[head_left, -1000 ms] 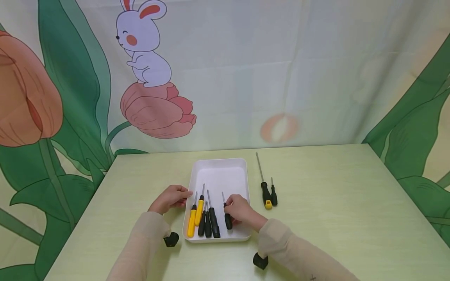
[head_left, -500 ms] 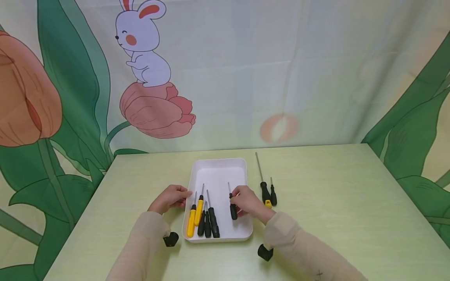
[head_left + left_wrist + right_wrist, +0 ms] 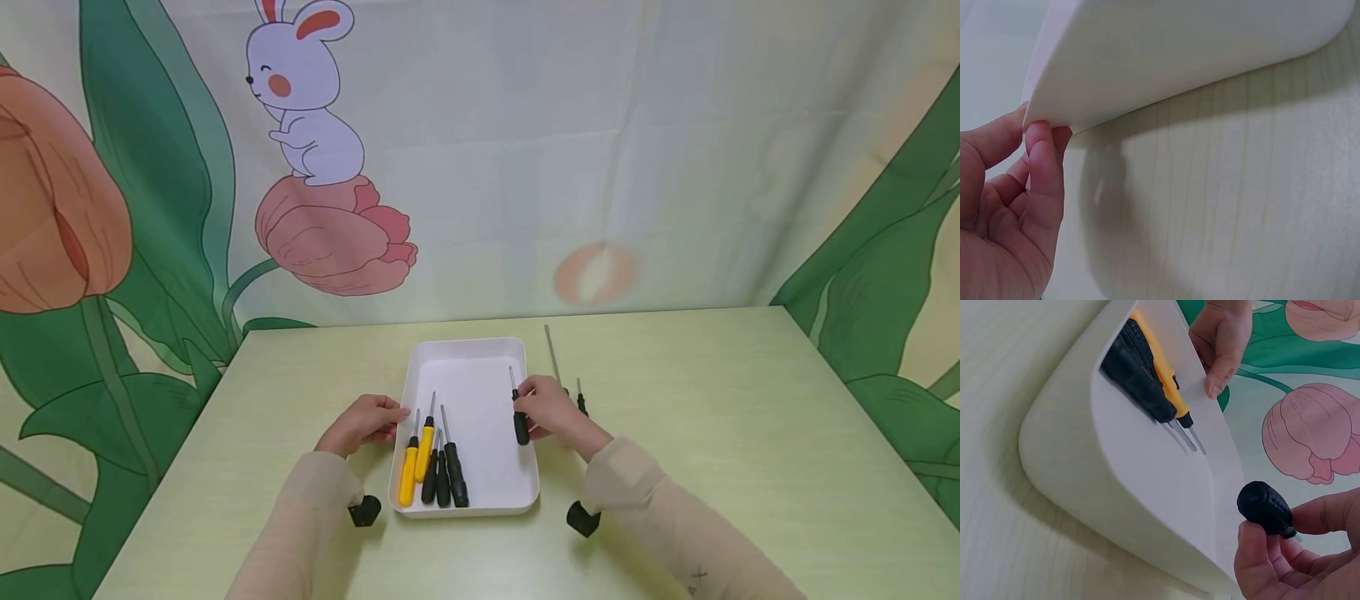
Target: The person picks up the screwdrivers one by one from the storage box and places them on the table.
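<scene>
My right hand point(image 3: 551, 406) pinches a small black screwdriver point(image 3: 521, 427) over the right wall of the white tray point(image 3: 480, 362). In the right wrist view, the thumb and fingers grip its black handle point(image 3: 1264, 509), butt end toward the camera. At the tray's left side, my left hand point(image 3: 365, 422) pinches the rim between thumb and fingers; the left wrist view shows that hand point(image 3: 1019, 206) on the tray's wall point(image 3: 1135, 56). Inside the tray lie two yellow screwdrivers point(image 3: 408, 475) and several black screwdrivers point(image 3: 456, 475), side by side toward the front left.
Right of the tray, on the light wooden table point(image 3: 712, 400), lie a long screwdriver point(image 3: 552, 354) and a short black screwdriver point(image 3: 581, 402), both partly hidden by my right hand. A printed curtain point(image 3: 480, 167) hangs behind the table's back edge.
My right hand has lifted the black screwdriver from the tray's lower right and carried it right and away from me, to the tray's right edge. The left hand has stayed on the rim.
</scene>
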